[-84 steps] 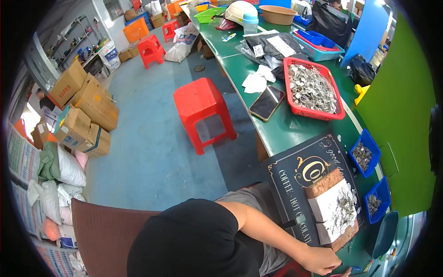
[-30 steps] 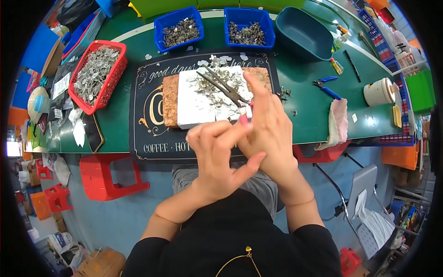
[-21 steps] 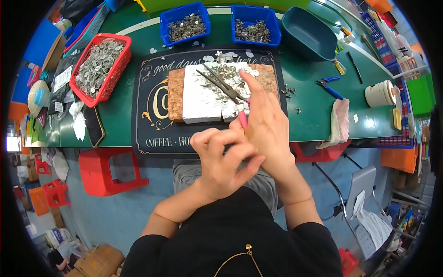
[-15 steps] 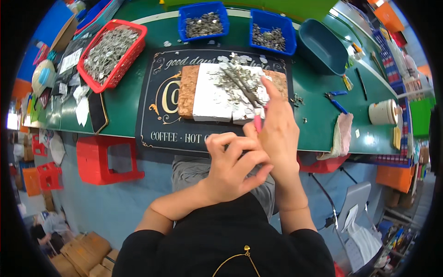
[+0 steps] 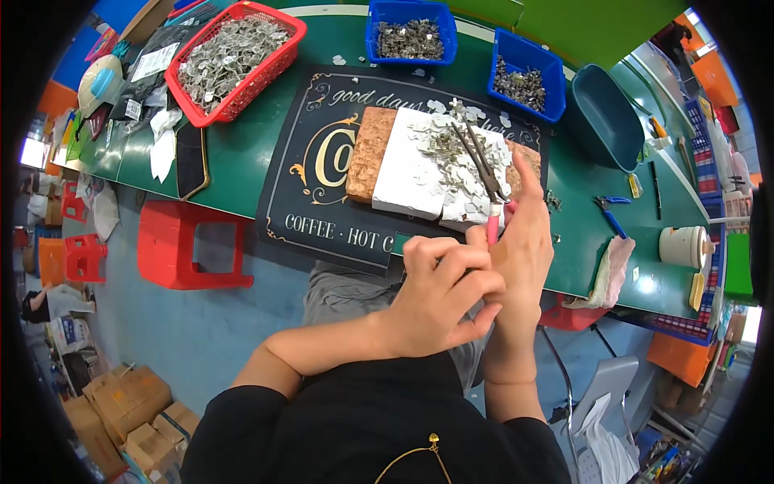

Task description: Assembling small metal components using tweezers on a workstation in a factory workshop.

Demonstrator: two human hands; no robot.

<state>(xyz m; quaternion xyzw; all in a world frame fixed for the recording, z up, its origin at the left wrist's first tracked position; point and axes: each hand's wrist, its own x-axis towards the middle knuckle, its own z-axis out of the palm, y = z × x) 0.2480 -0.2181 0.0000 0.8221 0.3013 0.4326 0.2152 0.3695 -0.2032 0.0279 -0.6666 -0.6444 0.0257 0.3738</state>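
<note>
My right hand grips a pair of long-nose pliers by its pink handles, index finger stretched out along the side. The dark jaws reach over a heap of small silvery metal pieces. These pieces lie on white foam blocks, which rest on a brown cork-like block. My left hand is curled beside the right hand, close to the pliers' handle ends. Its thumb is bent toward the fingers; anything between them is hidden.
A black printed mat lies under the blocks. Around it stand a red basket, two blue bins, one a blue bin, and a dark teal tub. Blue-handled pliers, a cloth and a white container are at right.
The view has shifted, so the table and everything on it appear farther right. My right hand keeps its grip on the pliers, and my left hand stays curled beside it.
</note>
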